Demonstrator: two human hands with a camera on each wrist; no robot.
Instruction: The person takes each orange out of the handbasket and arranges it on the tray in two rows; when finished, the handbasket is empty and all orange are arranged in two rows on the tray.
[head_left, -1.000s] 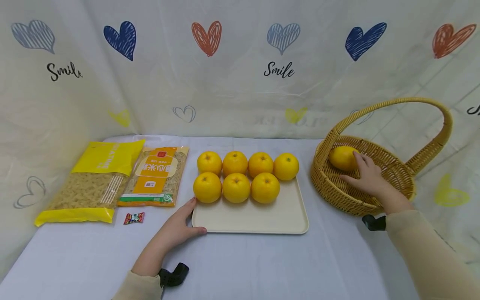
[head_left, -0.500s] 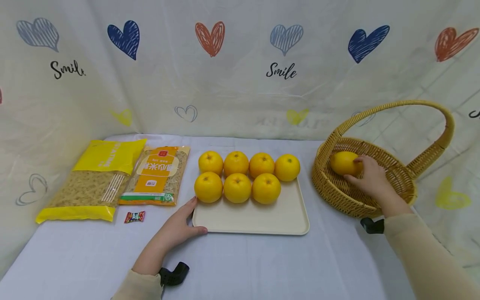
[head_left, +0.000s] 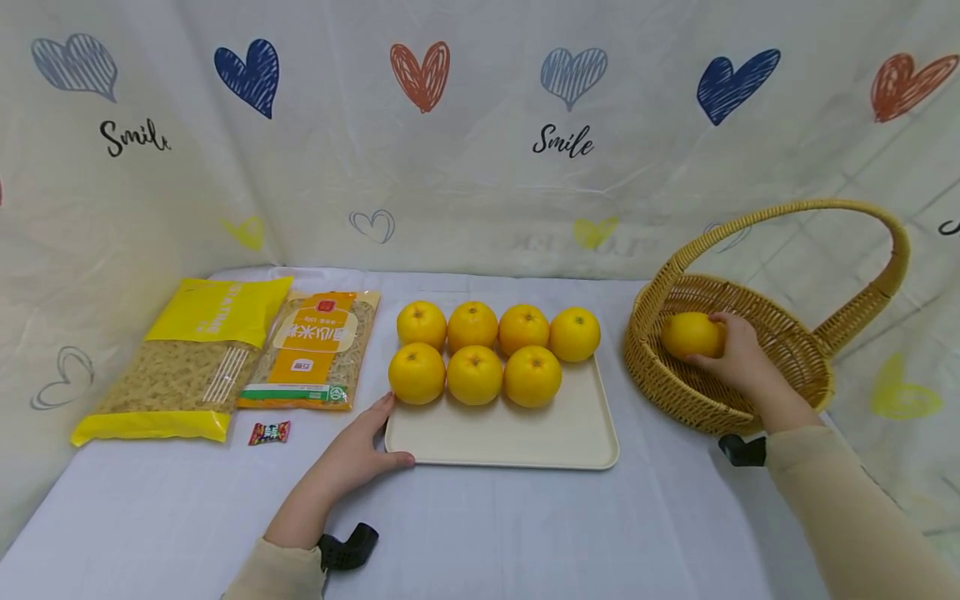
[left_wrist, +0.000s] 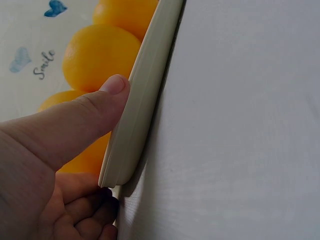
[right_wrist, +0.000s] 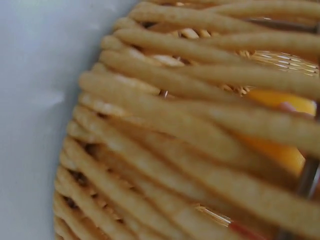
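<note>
In the head view, my right hand (head_left: 738,358) reaches into the wicker basket (head_left: 663,400) at the right and grips an orange (head_left: 686,335) near its left wall. Through the basket's weave, the right wrist view shows part of that orange (right_wrist: 272,150); most of the hand is hidden there. My left hand (head_left: 352,454) holds the cream tray (head_left: 502,442) at its front left corner. In the left wrist view, its thumb (left_wrist: 102,102) lies on the tray's rim and its other fingers bend round the corner. Several oranges (head_left: 474,375) stand in two rows on the tray.
Left of the tray lie a yellow bag (head_left: 183,362) of dry grains or pasta and an orange-labelled packet (head_left: 311,350). A small wrapped candy (head_left: 269,432) is in front of them. The tall basket handle (head_left: 817,204) arches over the basket. A printed curtain (head_left: 480,167) hangs behind.
The orange in the basket has shifted slightly towards the front with my right hand, whose fingers have closed further round it. My left hand stays at the tray.
</note>
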